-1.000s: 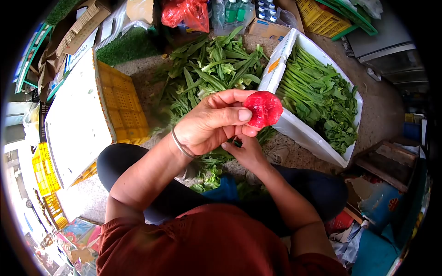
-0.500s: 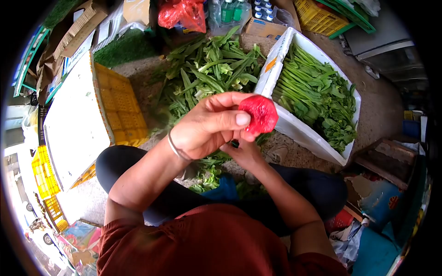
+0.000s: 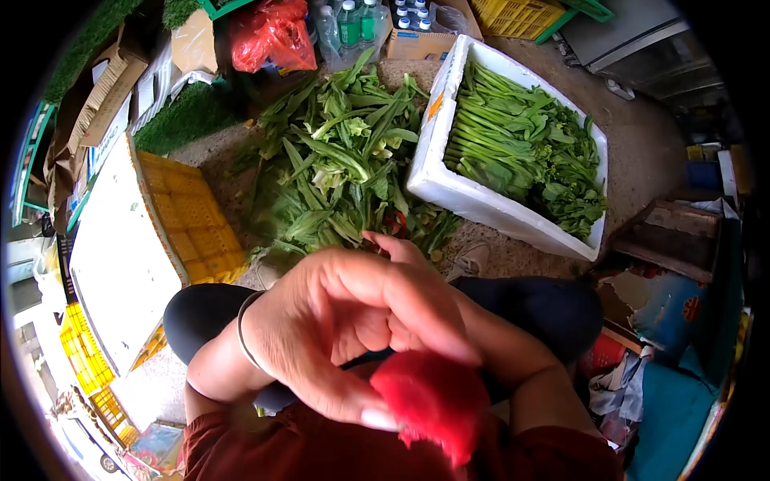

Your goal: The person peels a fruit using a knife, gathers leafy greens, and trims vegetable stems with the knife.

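My left hand (image 3: 345,321), with a bangle at the wrist, is close to the camera. Its thumb and fingers pinch a piece of red-fleshed fruit (image 3: 437,401), wet-looking and ragged along the lower edge. Behind it, my right hand (image 3: 403,251) is mostly hidden, with only some fingers showing above the left. A small red thing (image 3: 395,223) lies just beyond those fingers; whether they hold it I cannot tell. In front of both hands, long green leafy stems (image 3: 345,160) are heaped loosely on the ground.
A white foam box (image 3: 497,212) full of bundled greens (image 3: 521,144) stands ahead on the right. On the left is a yellow crate (image 3: 188,212) with a white board (image 3: 120,264) against it. Bottles (image 3: 349,24) and a red plastic bag (image 3: 273,36) sit at the back.
My left hand has brought the fruit down and closer to my body, turning it over. The view has tilted slightly, and the right hand is now largely covered by the left.
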{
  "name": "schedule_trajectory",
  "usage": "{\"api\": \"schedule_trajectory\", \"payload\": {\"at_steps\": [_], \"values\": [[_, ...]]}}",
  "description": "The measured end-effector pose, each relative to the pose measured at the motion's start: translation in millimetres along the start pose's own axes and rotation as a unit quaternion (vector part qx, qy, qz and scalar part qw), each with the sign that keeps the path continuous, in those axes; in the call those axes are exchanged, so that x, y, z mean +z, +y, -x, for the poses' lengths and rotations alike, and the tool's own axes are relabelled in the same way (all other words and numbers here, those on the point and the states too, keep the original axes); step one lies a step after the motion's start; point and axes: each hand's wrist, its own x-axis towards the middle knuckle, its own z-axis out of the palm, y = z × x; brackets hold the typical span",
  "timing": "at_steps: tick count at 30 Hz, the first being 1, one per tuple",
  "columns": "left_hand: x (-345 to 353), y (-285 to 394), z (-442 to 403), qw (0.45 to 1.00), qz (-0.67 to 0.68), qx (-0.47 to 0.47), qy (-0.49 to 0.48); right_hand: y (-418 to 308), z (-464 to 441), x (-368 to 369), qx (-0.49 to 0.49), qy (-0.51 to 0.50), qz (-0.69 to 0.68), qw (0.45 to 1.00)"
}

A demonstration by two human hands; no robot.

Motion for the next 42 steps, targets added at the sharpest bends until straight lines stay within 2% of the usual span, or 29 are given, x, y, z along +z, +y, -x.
{"api": "schedule_trajectory", "payload": {"at_steps": [1, 4, 9, 10, 12, 15, 16, 18, 20, 24, 27, 29, 36, 38, 39, 40, 42], "values": [[1, 2, 0, 1.000, 0.016, -0.008, -0.019, 14, -2, 8, -0.002, -0.001, -0.058, 0.998], [0, 5, -3, 0.998, 0.023, -0.011, -0.061, 19, -4, 8, -0.046, 0.011, -0.015, 0.999], [-5, -4, -4, 0.995, 0.033, -0.009, -0.098, 19, -3, 9, -0.015, 0.009, -0.060, 0.998], [-15, -17, -11, 0.979, 0.068, 0.065, -0.179, 17, -3, 7, -0.017, 0.008, -0.054, 0.998], [-21, -29, -12, 0.951, 0.102, 0.135, -0.257, 17, -2, 9, -0.019, 0.006, -0.050, 0.999], [-15, -26, -10, 0.946, 0.134, 0.131, -0.263, 20, 0, 10, -0.040, 0.029, -0.035, 0.998], [-10, -11, -7, 0.968, 0.115, 0.033, -0.223, 15, 0, 8, -0.014, 0.007, -0.021, 1.000], [-4, -1, -8, 0.975, 0.094, -0.068, -0.187, 12, -1, 4, 0.015, -0.008, -0.006, 1.000], [3, -3, -5, 0.980, 0.101, -0.080, -0.154, 11, -1, 4, 0.026, -0.051, 0.015, 0.998], [8, -4, -1, 0.985, 0.106, -0.091, -0.098, 15, 0, 5, 0.004, -0.035, -0.005, 0.999], [5, -6, -2, 0.981, 0.110, -0.114, -0.108, 11, 0, 3, 0.021, -0.044, 0.004, 0.999], [-2, -17, -3, 0.977, 0.128, -0.043, -0.164, 9, 0, 2, 0.030, -0.051, -0.001, 0.998], [-4, -17, -5, 0.970, 0.128, -0.071, -0.194, 9, 0, 2, 0.043, -0.059, 0.003, 0.997], [-8, -14, -12, 0.943, 0.111, -0.134, -0.283, 13, 2, 4, 0.035, -0.051, 0.010, 0.998], [-8, -13, -15, 0.934, 0.102, -0.134, -0.316, 12, 0, 4, 0.026, -0.045, 0.016, 0.999], [-6, -18, -13, 0.935, 0.098, -0.133, -0.314, 11, -1, 4, 0.022, -0.047, 0.015, 0.999], [-2, -31, -4, 0.941, 0.143, -0.074, -0.297, 7, 1, 2, 0.039, -0.049, 0.009, 0.998]]}}
